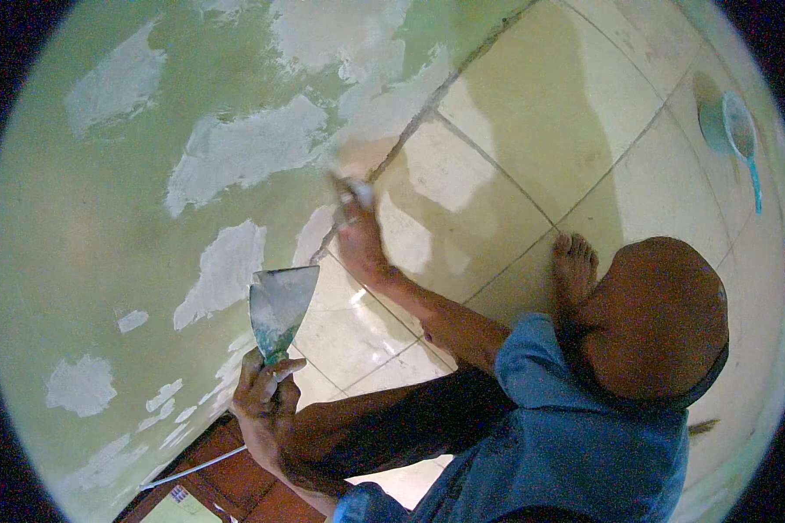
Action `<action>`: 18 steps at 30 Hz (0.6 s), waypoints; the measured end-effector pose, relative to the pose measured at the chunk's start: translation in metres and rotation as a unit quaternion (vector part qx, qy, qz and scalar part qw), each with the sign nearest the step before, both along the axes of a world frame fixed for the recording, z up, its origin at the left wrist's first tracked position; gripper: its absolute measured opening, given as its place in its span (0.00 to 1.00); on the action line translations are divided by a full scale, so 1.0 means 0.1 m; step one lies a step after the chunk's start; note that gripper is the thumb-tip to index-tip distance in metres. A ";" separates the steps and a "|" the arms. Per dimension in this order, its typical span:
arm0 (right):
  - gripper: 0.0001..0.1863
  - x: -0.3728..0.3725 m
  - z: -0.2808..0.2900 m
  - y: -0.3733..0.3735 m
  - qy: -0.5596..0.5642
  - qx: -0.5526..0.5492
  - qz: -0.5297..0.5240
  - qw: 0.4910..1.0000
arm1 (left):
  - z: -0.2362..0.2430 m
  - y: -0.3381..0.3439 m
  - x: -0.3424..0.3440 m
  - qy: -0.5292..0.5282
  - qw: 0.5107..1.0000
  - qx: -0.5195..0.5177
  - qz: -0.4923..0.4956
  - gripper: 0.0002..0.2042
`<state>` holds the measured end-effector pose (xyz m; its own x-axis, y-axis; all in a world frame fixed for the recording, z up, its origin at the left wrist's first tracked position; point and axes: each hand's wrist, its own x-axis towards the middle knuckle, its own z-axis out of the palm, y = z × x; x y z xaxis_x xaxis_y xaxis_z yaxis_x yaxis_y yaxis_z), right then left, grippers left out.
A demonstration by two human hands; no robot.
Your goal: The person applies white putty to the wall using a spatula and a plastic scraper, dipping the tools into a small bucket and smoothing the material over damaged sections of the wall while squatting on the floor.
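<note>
My left hand (266,392) holds a putty knife (283,301) by its green handle, its wide blade pointing up and smeared with pale filler. The blade is in front of the lower part of a green wall (87,270) covered in patches of whitish filler (244,152). My right hand (358,231) is reached out to the wall's foot, close to a pale patch by the floor joint. Its fingers are closed and blurred by motion, with something whitish at their tips that I cannot make out.
Cream floor tiles (515,148) with dark joints meet the wall along a diagonal line. My bent knee (654,322) and bare foot (576,266) are at the right. Beyond them stands a pale container (715,126) with a blue-handled tool. A white cable (201,466) crosses reddish-brown boards (262,488) at the lower left.
</note>
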<state>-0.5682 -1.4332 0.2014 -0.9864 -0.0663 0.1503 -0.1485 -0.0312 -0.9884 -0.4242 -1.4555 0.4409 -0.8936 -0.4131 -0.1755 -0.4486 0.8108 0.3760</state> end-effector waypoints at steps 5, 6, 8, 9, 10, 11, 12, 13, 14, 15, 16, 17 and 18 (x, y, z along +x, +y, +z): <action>0.23 -0.62 -0.43 0.19 -0.195 -0.108 -0.063 0.973 | -0.05 0.01 0.00 0.018 0.998 0.054 0.042 0.20; 0.23 -0.64 -0.42 0.14 -0.179 -0.067 -0.069 0.979 | -0.06 -0.01 -0.02 0.017 0.997 0.056 0.044 0.20; 0.26 -0.43 -0.61 -0.21 -0.023 0.144 -0.158 0.977 | -0.10 0.04 -0.14 0.027 0.998 0.050 0.014 0.20; 0.28 -0.16 -0.43 -0.23 0.004 0.145 -0.077 0.986 | -0.09 0.00 -0.06 0.032 0.999 0.031 0.011 0.20; 0.27 -0.02 -0.31 -0.18 -0.029 0.052 0.007 0.998 | -0.08 -0.04 0.02 0.043 0.999 -0.001 -0.014 0.20; 0.25 0.03 -0.20 -0.04 -0.063 -0.036 0.086 0.994 | -0.07 -0.06 0.07 0.053 0.997 -0.029 -0.045 0.20; 0.22 -0.06 -0.29 0.04 -0.101 -0.061 0.013 0.993 | -0.07 -0.05 0.06 0.055 0.997 -0.033 -0.052 0.19; 0.19 -0.24 -0.52 0.07 -0.135 -0.073 -0.059 0.986 | -0.06 -0.04 0.06 0.057 0.996 -0.039 -0.058 0.19; 0.17 -0.46 -0.78 0.15 -0.164 -0.087 -0.138 0.973 | -0.07 -0.02 0.02 0.059 0.995 -0.039 -0.069 0.19; 0.15 -0.78 -1.08 0.27 -0.187 -0.087 -0.220 0.953 | -0.07 -0.02 -0.01 0.053 0.998 0.000 -0.045 0.19; 0.16 -0.99 -1.19 0.37 -0.203 -0.139 -0.226 0.943 | -0.07 -0.06 0.04 0.044 0.998 0.032 -0.009 0.19; 0.16 -1.16 -1.24 0.41 -0.210 -0.153 -0.229 0.938 | -0.07 -0.06 0.05 0.042 0.996 0.068 0.027 0.19; 0.17 -1.33 -1.26 0.45 -0.218 -0.168 -0.231 0.933 | -0.07 -0.06 0.06 0.041 0.992 0.102 0.065 0.19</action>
<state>-0.7011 -1.3878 0.0752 -0.8706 0.3597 -0.3357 0.1903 -0.3830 -0.9039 -0.4183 -1.4616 0.4340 -0.8503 -0.4886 -0.1954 -0.5046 0.6517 0.5664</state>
